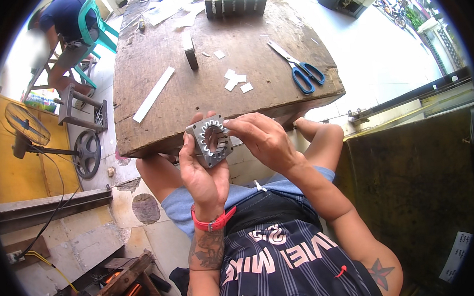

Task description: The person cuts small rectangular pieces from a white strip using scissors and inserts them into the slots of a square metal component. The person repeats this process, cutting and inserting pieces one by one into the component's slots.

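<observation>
The wooden worktop [161,48] spreads ahead of the person, a dark slotted block [236,8] at its far side. Blue-handled scissors [295,63] lie on the right, blades pointing away and leftward, and a long white strip [154,94] lies slanted on the left. By the near edge, the left hand [204,181] wraps its fingers and thumb around a square metal piece [209,157], while the right hand [263,139] comes in from the right, fingers [236,126] drawn narrow at the piece's upper right; whether they pinch anything cannot be told. The piece lies left of and slightly below those fingertips, its face nearly square, with no clear long axis, tilted up toward the head. Beyond both hands sit small white cuttings [238,78], and pale tooth-like slips [210,124] ring the piece's round hole
</observation>
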Tool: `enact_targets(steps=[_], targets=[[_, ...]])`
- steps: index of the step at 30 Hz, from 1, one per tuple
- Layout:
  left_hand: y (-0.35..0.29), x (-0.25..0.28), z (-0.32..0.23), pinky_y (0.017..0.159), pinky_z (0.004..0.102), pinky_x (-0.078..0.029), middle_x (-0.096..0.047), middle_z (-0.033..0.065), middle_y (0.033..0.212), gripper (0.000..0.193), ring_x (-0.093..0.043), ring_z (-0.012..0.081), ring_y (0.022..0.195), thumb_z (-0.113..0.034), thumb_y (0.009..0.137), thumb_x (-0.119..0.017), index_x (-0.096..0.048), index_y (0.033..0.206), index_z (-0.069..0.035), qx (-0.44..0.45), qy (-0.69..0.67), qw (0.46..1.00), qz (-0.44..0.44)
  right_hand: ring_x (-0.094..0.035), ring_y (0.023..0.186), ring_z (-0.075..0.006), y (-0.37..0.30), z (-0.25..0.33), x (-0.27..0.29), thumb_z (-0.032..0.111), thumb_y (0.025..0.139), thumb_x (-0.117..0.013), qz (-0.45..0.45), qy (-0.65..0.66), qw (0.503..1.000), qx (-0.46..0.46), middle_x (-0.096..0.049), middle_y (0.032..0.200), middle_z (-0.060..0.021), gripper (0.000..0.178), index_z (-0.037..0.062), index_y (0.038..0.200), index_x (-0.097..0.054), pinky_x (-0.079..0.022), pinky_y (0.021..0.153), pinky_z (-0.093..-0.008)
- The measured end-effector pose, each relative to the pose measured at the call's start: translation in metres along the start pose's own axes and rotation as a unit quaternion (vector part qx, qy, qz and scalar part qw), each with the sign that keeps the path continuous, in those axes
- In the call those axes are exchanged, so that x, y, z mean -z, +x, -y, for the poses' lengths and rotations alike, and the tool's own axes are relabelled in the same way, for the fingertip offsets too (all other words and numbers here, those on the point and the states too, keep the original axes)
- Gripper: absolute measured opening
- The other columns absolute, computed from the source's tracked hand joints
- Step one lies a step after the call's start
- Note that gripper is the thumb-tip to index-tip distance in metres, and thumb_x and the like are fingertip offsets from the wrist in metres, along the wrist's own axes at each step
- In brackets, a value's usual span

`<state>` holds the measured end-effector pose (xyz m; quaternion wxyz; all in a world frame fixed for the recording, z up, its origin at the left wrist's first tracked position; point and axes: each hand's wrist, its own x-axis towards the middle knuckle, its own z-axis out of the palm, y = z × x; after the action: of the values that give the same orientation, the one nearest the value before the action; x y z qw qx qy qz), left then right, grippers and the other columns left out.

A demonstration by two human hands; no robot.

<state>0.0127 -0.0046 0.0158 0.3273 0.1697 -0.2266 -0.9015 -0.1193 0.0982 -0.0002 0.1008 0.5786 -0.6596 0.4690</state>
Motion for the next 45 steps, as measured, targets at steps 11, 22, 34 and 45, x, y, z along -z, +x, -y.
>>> enact_targets(steps=[11,22,34,45], targets=[[0.003,0.003,0.007,0.12,0.0459,-0.04,-0.057,0.0238,0.148,0.054,-0.056,0.0297,0.136,-0.037,0.113,-0.042,-0.046,0.152,0.0,-0.006,-0.017,0.999,-0.034,-0.075,0.087,-0.0291,-0.014,-0.003,-0.021,0.007,0.089,-0.082,-0.05,0.043,0.995,-0.08,-0.076,0.098,-0.0112,0.022,0.0068,0.11,-0.073,-0.061,0.074,-0.0385],[0.001,0.007,0.009,0.122,0.0451,-0.039,-0.054,0.023,0.152,0.054,-0.053,0.0287,0.14,-0.036,0.113,-0.042,-0.046,0.154,-0.001,-0.009,-0.008,1.0,-0.025,-0.078,0.095,-0.0275,-0.022,0.007,-0.031,0.001,0.09,-0.08,-0.098,0.079,0.982,-0.138,-0.078,0.104,-0.0127,0.026,0.0064,0.115,-0.075,-0.062,0.079,-0.0362],[-0.001,0.006,0.009,0.123,0.0456,-0.039,-0.053,0.0246,0.154,0.052,-0.053,0.0298,0.142,-0.034,0.113,-0.04,-0.046,0.153,-0.001,-0.038,0.0,0.999,-0.013,-0.076,0.103,-0.0296,-0.021,0.001,-0.03,-0.003,0.092,-0.076,-0.083,0.094,0.985,-0.119,-0.077,0.114,-0.0133,0.031,0.0062,0.121,-0.075,-0.063,0.085,-0.0384],[0.002,0.015,0.006,0.122,0.0516,-0.039,-0.054,0.025,0.152,0.054,-0.049,0.0352,0.144,-0.041,0.113,-0.043,-0.051,0.151,-0.003,0.002,-0.073,0.997,-0.007,-0.066,0.104,-0.0308,-0.018,0.0,-0.014,0.013,0.094,-0.078,-0.041,0.024,0.992,-0.121,-0.071,0.108,-0.0104,0.033,0.0089,0.126,-0.074,-0.054,0.089,-0.0435]])
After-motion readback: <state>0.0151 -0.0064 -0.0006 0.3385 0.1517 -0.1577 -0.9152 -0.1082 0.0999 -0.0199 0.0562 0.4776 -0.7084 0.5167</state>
